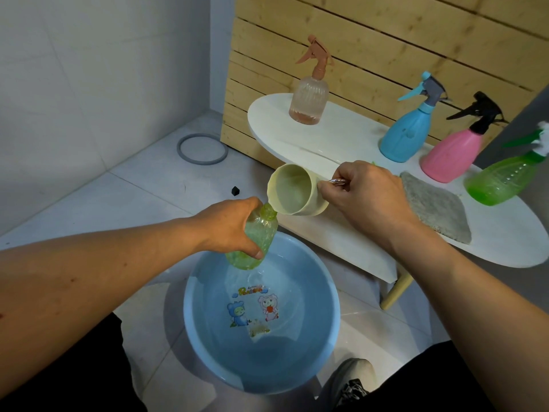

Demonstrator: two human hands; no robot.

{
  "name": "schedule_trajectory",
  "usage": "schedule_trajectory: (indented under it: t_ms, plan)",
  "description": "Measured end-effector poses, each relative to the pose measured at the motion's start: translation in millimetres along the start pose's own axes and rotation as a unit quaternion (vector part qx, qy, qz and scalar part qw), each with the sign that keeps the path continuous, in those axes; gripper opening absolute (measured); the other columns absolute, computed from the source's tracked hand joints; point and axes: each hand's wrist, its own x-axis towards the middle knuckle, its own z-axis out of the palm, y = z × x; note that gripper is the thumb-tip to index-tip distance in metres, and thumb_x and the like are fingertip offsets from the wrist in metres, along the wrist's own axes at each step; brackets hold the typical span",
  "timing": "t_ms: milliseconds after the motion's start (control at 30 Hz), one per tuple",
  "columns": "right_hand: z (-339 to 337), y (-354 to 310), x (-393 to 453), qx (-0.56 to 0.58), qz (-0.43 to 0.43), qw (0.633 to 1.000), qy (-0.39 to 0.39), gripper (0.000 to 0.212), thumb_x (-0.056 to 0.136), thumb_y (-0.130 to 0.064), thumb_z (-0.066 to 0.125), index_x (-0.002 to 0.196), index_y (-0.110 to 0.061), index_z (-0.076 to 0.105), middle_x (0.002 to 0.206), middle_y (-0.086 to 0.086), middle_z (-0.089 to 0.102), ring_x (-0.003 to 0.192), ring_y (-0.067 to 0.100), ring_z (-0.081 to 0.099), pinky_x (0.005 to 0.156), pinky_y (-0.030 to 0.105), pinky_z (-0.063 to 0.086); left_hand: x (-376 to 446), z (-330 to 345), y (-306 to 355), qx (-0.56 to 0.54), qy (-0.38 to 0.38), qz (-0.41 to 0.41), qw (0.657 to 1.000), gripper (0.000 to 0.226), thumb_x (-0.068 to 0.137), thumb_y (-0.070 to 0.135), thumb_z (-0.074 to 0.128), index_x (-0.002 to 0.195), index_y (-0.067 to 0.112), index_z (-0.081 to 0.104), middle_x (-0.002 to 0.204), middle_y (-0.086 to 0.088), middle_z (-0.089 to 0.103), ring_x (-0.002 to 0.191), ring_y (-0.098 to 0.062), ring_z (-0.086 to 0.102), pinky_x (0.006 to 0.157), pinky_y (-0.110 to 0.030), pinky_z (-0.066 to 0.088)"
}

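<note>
While the left hand (231,227) wraps its fingers and thumb round the body of a small green bottle (260,233), the right hand (368,191) pinches the handle of a cream cup (294,188) and tips it on its side, its rim touching the bottle's open neck. The bottle hangs tilted above the far edge of a pale blue basin (208,337), which sits on the floor between the person's knees. Cartoon figures are printed on the basin's bottom, under shallow water.

The floor (142,185) is laid with large pale tiles. A grey ring (203,150) lies on it near the corner, and a small black object (235,190) sits closer in. The white tiled wall (89,69) rises on the left.

Behind the cup runs a low white oval table (341,129) on a light wooden leg (398,289), backed by a panel of pale wooden slats (386,40). Four spray bottles stand on it: a peach one (310,93) at the far end, then a blue one (407,135) and a pink one (454,156) close together, and a green one (502,182) at the right. A grey cloth (433,206) lies flat on the table, just beside the right hand. A shoe (353,379) shows at the bottom, near the basin.
</note>
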Motion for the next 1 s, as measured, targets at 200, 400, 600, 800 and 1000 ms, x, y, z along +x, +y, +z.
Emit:
schedule_trajectory:
  t_ms: [200, 400, 600, 800, 1000]
  plan:
    - [0.3, -1.1, 0.1, -0.008, -0.009, 1.000, 0.005, 0.033, 0.092, -0.041, 0.060, 0.074, -0.014, 0.061, 0.075, 0.002, 0.058, 0.073, 0.025, 0.051, 0.066, 0.035, 0.032, 1.1, 0.4, -0.7, 0.004, 0.003, 0.004, 1.000, 0.088, 0.064, 0.051, 0.092, 0.135, 0.027, 0.047, 0.118, 0.007, 0.061, 0.104, -0.017, 0.059, 0.089, -0.038, 0.055]
    - [0.1, -1.5, -0.2, -0.012, -0.016, 1.000, 0.003, 0.032, 0.094, -0.043, 0.059, 0.076, -0.017, 0.060, 0.077, 0.001, 0.057, 0.074, 0.023, 0.049, 0.067, 0.035, 0.032, 1.3, 1.1, -1.8, 0.008, 0.002, 0.007, 1.000, 0.087, 0.064, 0.052, 0.092, 0.135, 0.027, 0.046, 0.117, 0.008, 0.061, 0.103, -0.016, 0.059, 0.087, -0.035, 0.054]
    - [0.5, -1.1, 0.6, -0.017, -0.014, 1.000, 0.003, 0.032, 0.093, -0.042, 0.059, 0.077, -0.015, 0.062, 0.079, 0.002, 0.058, 0.075, 0.025, 0.051, 0.067, 0.035, 0.033, 1.0, 0.8, -0.6, 0.010, 0.003, 0.008, 1.000, 0.086, 0.064, 0.051, 0.091, 0.133, 0.027, 0.047, 0.116, 0.008, 0.060, 0.103, -0.016, 0.059, 0.088, -0.036, 0.054]
    - [3.0, -1.9, 0.1, -0.021, -0.013, 1.000, 0.001, 0.032, 0.093, -0.043, 0.059, 0.078, -0.015, 0.063, 0.079, 0.001, 0.058, 0.075, 0.025, 0.052, 0.066, 0.035, 0.033, 1.2, 1.8, -1.5, 0.009, 0.003, 0.000, 1.000, 0.089, 0.065, 0.051, 0.091, 0.136, 0.027, 0.044, 0.118, 0.007, 0.060, 0.105, -0.018, 0.059, 0.089, -0.040, 0.056]
    - [1.3, -1.5, 1.0, -0.031, -0.019, 0.999, 0.009, 0.029, 0.092, -0.040, 0.059, 0.079, -0.014, 0.064, 0.081, 0.001, 0.058, 0.076, 0.026, 0.053, 0.066, 0.036, 0.038, 0.7, 1.9, -0.4, 0.000, 0.006, 0.001, 1.000, 0.088, 0.064, 0.050, 0.092, 0.135, 0.027, 0.046, 0.118, 0.007, 0.061, 0.103, -0.017, 0.060, 0.089, -0.039, 0.056]
